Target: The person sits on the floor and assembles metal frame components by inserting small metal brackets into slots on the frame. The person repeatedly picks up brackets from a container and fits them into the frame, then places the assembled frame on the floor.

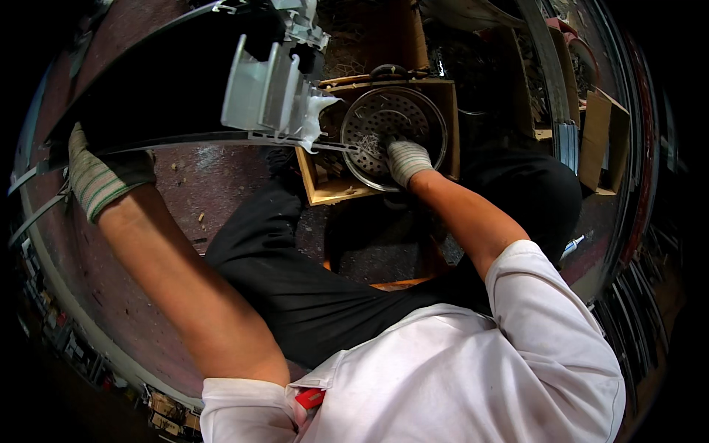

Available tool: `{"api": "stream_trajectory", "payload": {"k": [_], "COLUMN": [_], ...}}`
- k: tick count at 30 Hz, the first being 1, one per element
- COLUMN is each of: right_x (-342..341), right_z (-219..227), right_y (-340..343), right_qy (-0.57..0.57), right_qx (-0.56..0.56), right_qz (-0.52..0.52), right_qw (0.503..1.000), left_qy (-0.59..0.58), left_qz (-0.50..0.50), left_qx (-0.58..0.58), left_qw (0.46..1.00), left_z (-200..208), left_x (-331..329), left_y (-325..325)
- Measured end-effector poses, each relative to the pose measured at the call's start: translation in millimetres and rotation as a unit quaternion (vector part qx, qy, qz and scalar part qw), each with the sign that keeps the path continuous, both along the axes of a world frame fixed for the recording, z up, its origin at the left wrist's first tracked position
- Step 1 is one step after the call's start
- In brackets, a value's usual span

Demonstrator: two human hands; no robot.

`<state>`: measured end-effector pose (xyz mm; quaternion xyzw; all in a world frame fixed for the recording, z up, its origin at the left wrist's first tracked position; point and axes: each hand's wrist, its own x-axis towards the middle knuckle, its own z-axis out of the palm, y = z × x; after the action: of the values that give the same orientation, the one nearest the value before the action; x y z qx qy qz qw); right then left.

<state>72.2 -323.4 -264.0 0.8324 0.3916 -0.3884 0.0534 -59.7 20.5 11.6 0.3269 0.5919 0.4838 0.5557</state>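
My left hand (107, 177), in a pale knit glove with coloured stripes, holds the near left edge of a long dark metal profile (170, 96). One digit shows at its end; the other fingers are hidden under it. The profile's pale cut end (258, 92), with slots, ridges and a torn piece of white film, lies beside a perforated steel bowl (395, 111). My right hand (408, 162), gloved alike, reaches into this bowl, fingers bent down beside a small heap of shiny metal parts (367, 144), too small to name. Its fingertips are hidden in shadow.
The bowl sits in an open wooden box (325, 193) between my knees. Behind stands a cardboard box (406, 37) with thin pieces inside. To the right are an open carton (602, 140) and an upright metal post (550, 66). Small scraps dot the dark reddish floor (185, 192).
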Motion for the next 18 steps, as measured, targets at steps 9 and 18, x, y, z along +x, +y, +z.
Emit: {"api": "stream_trajectory", "payload": {"k": [9,18], "right_x": [-0.7,11.8], "right_z": [-8.0,-6.7], "right_y": [-19.2,-15.6], "right_qy": [-0.079,-0.022], "right_qx": [0.057,-0.010], "right_qz": [-0.049,-0.048], "right_qw": [0.994,0.999], "left_qy": [0.032,0.036], "left_qz": [-0.042,-0.047], "left_qx": [-0.002,-0.003], "left_qw": [0.999,0.998], "left_z": [0.0,-0.7], "left_x": [-4.6,2.0], "left_y": [5.6,0.7]}}
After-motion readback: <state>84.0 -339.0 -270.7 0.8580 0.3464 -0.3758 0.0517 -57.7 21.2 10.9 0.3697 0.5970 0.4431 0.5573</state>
